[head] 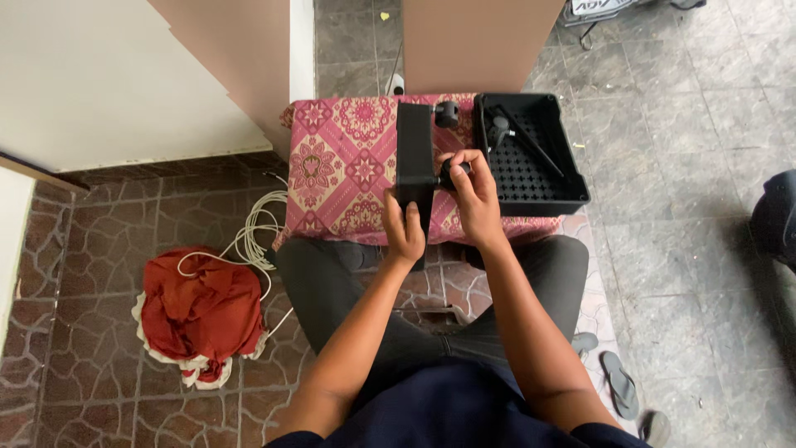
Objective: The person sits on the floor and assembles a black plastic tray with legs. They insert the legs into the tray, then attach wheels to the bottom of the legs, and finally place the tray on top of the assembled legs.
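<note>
Both of your hands meet on a long, flat black panel [414,153] that lies lengthwise on the pink patterned cloth [340,166], with one black knob [447,114] at its far end. Your left hand [404,228] grips its near end; your right hand [474,195] pinches a second black knob [448,172] at its side. A black tray [572,158] sits just beside.

Black flat rectangular panel [414,153], matte, stood lengthwise on the patterned pink cloth [344,162]; two round black knobs [447,114] at its right edge, far and near
</note>
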